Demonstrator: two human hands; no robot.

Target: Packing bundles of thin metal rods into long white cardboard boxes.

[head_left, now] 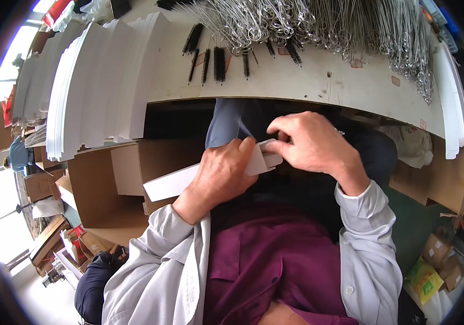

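Observation:
A long, narrow white cardboard box [173, 183] lies slantwise above my lap, its far-right end standing open with flaps out. My left hand [225, 169] is wrapped round the box near that open end. At the flaps, my right hand [310, 142] is closed, its thumb touching the end of the box and its fingers curled. The right fingertips are partly blurred, and the inside of the box is hidden. Beyond the hands, several black bristle brushes [219, 64] lie on the pale worktable [291, 81].
A big pile of brushes with looped wire handles [275, 24] covers the table's far side. Stacks of flat white boxes [99, 81] stand at left, another stack [451, 100] at right. An open brown carton [99, 187] sits below the table's left edge.

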